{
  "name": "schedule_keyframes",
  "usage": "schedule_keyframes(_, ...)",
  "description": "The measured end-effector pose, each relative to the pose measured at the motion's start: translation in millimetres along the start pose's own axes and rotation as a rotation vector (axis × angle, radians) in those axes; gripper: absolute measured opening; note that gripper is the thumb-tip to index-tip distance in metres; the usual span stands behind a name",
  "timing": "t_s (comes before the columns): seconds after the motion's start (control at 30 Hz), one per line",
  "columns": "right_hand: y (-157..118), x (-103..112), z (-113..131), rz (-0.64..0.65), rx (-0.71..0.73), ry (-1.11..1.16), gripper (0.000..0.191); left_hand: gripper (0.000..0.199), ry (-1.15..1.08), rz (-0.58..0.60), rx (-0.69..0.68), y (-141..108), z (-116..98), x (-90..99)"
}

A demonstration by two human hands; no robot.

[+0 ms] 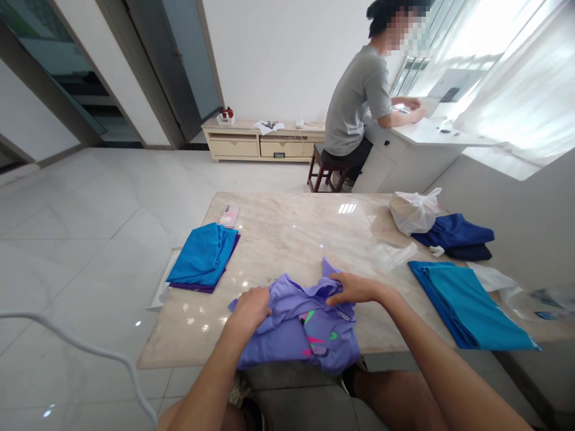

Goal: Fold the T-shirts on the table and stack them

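A purple T-shirt (pixel 283 338) with a pink, green and black print lies bunched at the table's front edge, its lower part hanging slightly over. My left hand (pixel 255 308) is closed on the fabric at the shirt's left side, fingers curled and partly hidden. On the other side, my right hand (pixel 353 288) pinches the cloth near the collar, thumb toward me. A corner of purple cloth sticks up beyond the right hand's fingers.
Folded blue cloth (pixel 200 254) lies at left near a pink packet (pixel 229 216). On the right are folded teal cloth (pixel 471 305), dark blue cloth (pixel 456 233) and a white plastic bag (pixel 414 211). A person (pixel 359 96) sits at a white desk (pixel 431 133) beyond the marble table (pixel 291 233).
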State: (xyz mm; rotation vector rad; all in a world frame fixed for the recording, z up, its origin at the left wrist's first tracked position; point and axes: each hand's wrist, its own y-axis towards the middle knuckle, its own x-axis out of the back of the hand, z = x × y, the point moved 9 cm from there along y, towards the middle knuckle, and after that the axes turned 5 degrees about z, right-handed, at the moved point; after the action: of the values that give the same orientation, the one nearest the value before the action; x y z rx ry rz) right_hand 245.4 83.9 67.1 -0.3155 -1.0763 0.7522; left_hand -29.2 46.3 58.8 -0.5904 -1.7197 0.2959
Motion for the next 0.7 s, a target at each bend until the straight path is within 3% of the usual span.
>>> schedule_keyframes(0.07, 2, -13, -4, 0.039, -0.036, -0.048, 0.053, 0.021, -0.009, 0.007, -0.053, 2, -5, -7.1)
schedule_keyframes(0.13, 5, -24, -6, 0.048, -0.08, -0.117, 0.041, 0.017, -0.021, 0.075, -0.114, 3, -16, -20.4)
schedule_keyframes(0.2, 6, -38, -5, 0.111, -0.114, -0.176, 0.033, 0.022, -0.041, 0.256, -0.215, 0, -37, -43.7)
schedule_keyframes(0.27, 3, -55, -1, 0.289, -0.101, -0.178, 0.027, 0.031, -0.075, 0.529, -0.337, -11, -59, -69.5)
schedule_keyframes(0.33, -5, -58, 6, 0.415, -0.023, -0.113, 0.015, 0.03, -0.153, 0.664, -0.431, -22, -73, -73.9)
schedule_keyframes(0.37, -8, -48, 10, 0.38, 0.025, -0.073, 0.007, 0.025, -0.208, 0.601, -0.434, -20, -72, -63.0)
schedule_keyframes(0.4, -9, -30, 12, 0.27, 0.062, -0.036, 0.007, 0.019, -0.273, 0.447, -0.408, -15, -65, -43.1)
schedule_keyframes(0.5, -23, 37, 2, -0.228, 0.063, 0.026, 0.027, 0.024, -0.488, -0.216, -0.211, -9, -8, 37.4)
schedule_keyframes(0.57, -39, 68, -7, -0.505, 0.022, 0.058, 0.03, 0.029, -0.66, -0.535, -0.127, -19, 31, 73.0)
schedule_keyframes(0.63, -53, 85, -9, -0.716, -0.003, 0.088, 0.029, 0.03, -0.817, -0.706, -0.099, -26, 53, 88.9)
schedule_keyframes(0.7, -66, 93, -6, -0.873, -0.011, 0.102, 0.029, 0.032, -0.921, -0.771, -0.101, -28, 57, 93.6)
